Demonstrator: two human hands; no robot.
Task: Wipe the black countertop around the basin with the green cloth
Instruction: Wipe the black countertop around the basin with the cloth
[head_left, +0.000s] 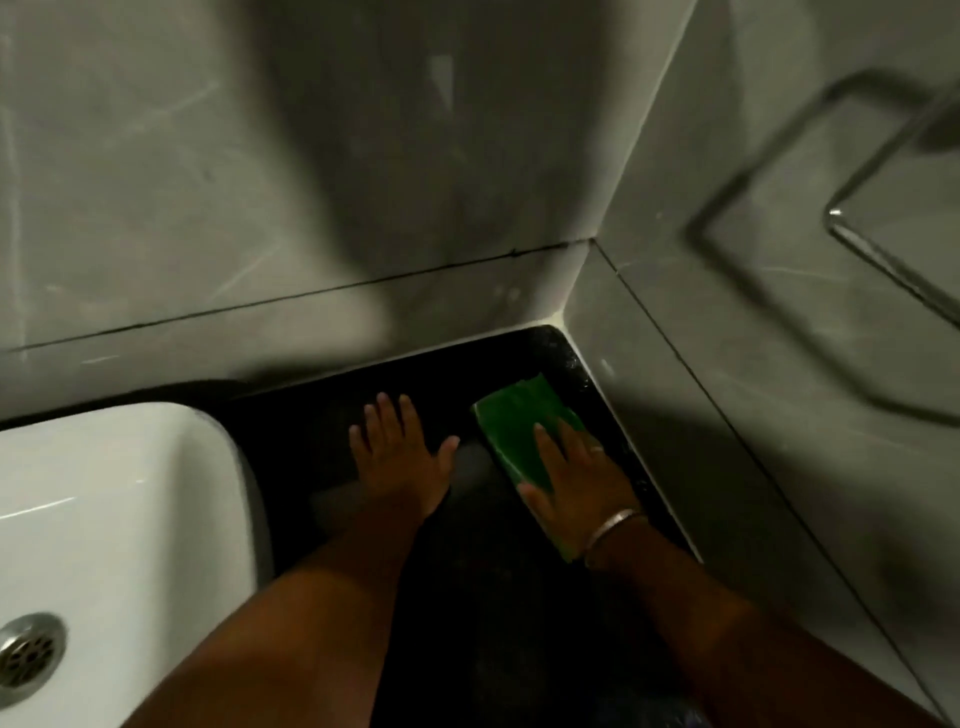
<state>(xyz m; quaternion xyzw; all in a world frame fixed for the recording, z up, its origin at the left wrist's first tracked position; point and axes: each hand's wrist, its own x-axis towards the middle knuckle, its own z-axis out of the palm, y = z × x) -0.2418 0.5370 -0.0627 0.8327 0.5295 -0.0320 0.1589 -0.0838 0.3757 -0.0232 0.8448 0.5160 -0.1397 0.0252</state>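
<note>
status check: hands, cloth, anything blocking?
Right hand flat on green cloth, pressing it to black countertop near the wall corner. Left hand flat on bare counter, open. Basin at left. Nothing in the way.

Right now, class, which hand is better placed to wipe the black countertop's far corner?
Right hand: it already presses the folded green cloth flat near that countertop corner. The left hand rests bare, nearer the white basin.
</note>
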